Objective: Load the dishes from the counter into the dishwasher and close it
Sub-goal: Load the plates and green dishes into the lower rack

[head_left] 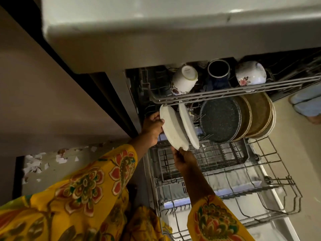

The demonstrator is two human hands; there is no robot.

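I look down into the open dishwasher. My left hand [152, 126] grips the far edge of a white plate [172, 129], and my right hand [182, 160] pinches its near rim. The plate stands on edge over the pulled-out lower rack [260, 171], right beside a second white plate [188, 126]. Further right in the same rack stand a dark speckled pan [220, 120] and several brown plates [258, 115]. The upper rack [225, 92] holds a white floral cup [184, 79], a dark blue mug [218, 69] and a white floral bowl [250, 73].
The pale counter edge [156, 28] overhangs the dishwasher. The open door [278, 226] lies under the lower rack. Someone's feet in light trousers [307, 105] stand on the floor at the right. A cabinet front [52, 84] rises at the left.
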